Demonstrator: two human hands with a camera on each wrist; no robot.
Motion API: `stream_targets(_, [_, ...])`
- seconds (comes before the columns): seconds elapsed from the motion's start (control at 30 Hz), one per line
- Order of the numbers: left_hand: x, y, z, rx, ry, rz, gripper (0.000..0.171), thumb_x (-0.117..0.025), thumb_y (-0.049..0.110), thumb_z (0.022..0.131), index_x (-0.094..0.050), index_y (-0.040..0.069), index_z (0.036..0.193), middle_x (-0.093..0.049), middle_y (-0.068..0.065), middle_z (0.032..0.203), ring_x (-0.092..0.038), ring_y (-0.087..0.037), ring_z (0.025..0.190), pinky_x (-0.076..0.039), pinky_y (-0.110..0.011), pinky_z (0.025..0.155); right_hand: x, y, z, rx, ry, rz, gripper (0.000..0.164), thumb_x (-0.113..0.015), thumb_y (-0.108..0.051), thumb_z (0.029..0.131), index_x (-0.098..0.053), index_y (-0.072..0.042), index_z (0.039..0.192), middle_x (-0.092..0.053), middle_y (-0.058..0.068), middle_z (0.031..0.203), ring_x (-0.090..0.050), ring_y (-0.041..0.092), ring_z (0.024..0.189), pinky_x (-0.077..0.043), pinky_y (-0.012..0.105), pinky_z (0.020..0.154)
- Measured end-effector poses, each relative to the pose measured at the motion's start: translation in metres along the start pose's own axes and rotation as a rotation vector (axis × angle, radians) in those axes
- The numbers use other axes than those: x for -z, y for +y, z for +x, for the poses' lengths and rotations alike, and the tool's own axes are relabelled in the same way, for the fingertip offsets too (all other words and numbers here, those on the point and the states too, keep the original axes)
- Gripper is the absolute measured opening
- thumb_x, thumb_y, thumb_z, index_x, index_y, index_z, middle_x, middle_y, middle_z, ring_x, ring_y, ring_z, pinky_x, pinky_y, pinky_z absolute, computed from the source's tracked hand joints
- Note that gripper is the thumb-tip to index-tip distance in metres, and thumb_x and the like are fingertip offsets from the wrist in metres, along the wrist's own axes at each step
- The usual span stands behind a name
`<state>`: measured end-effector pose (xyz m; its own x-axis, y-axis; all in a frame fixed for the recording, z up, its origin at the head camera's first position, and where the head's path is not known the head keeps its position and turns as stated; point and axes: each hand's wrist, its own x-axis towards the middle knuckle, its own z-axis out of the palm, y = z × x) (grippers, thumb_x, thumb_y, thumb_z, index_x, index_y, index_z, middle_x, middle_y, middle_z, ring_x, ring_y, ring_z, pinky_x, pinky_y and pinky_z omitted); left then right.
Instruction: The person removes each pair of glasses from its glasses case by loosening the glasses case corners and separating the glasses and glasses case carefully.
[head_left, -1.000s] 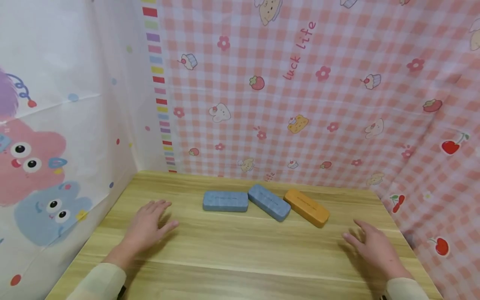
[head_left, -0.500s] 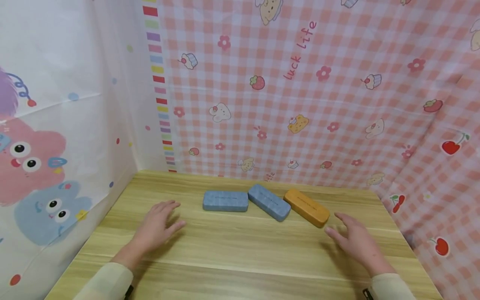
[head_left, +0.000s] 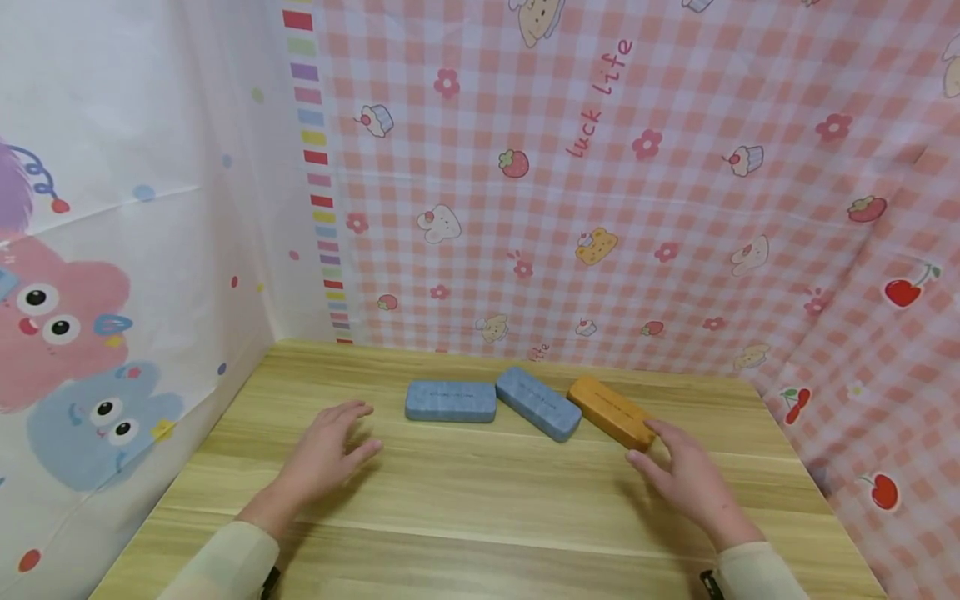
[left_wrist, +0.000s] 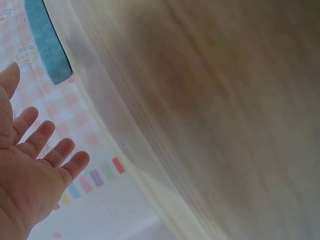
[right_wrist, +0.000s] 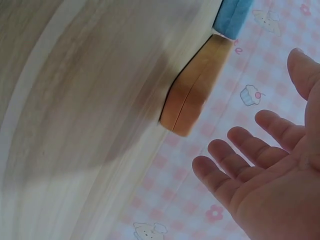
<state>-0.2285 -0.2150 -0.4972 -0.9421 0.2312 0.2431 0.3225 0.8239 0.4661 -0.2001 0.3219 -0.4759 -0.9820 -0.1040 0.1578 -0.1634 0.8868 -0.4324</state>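
Observation:
Three closed glasses cases lie in a row towards the back of the table. On the left is a blue glasses case (head_left: pixel 451 402), lying straight across. Beside it a second blue glasses case (head_left: pixel 538 404) is turned at a slant. An orange glasses case (head_left: pixel 611 413) slants the same way on the right, its seam visible in the right wrist view. My right hand (head_left: pixel 686 475) hovers by the orange case's near end, fingers extended and apart from it in the right wrist view. My left hand (head_left: pixel 322 454), holding nothing, is left of the first blue case with its fingers spread.
The wooden table (head_left: pixel 480 517) ends at a pink checked cloth (head_left: pixel 555 208) hanging behind and to the right. A white cloth (head_left: pixel 135 275) with cartoon figures hangs along the left side.
My right hand has moved left, up to the orange glasses case's near end. The left hand has drifted a little to the right. All three cases have stayed put.

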Motion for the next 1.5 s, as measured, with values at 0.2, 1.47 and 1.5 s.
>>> stream_targets(0.2, [0.000,0.002,0.006,0.023,-0.033,-0.023,0.058,-0.073,0.032,0.103,-0.058,0.000,0.149,-0.054,-0.025,0.157,-0.049,-0.051,0.146,-0.040,-0.068,0.120,-0.002,-0.008,-0.001,-0.002,0.013,0.015,0.076,-0.069,-0.046,0.104,-0.046,0.003,0.158,-0.048,0.035,0.158,-0.047,0.059,0.143,-0.038,0.074,0.117])
stream_targets(1.47, [-0.010,0.007,0.038,0.058,-0.085,-0.059,0.064,-0.073,0.035,0.103,-0.053,0.001,0.153,-0.054,-0.026,0.157,-0.047,-0.051,0.147,-0.039,-0.067,0.121,-0.020,-0.044,0.003,0.074,0.007,0.068,0.065,-0.074,-0.035,0.102,-0.054,0.002,0.153,-0.054,0.031,0.155,-0.051,0.054,0.143,-0.041,0.069,0.118])
stream_targets(1.5, [-0.010,0.008,0.039,0.061,-0.085,-0.060,0.064,-0.073,0.035,0.103,-0.053,0.001,0.154,-0.054,-0.026,0.157,-0.047,-0.052,0.147,-0.039,-0.067,0.121,-0.021,-0.045,0.004,0.081,0.010,0.073,0.065,-0.074,-0.034,0.102,-0.055,0.001,0.152,-0.055,0.030,0.155,-0.052,0.053,0.143,-0.041,0.069,0.118])
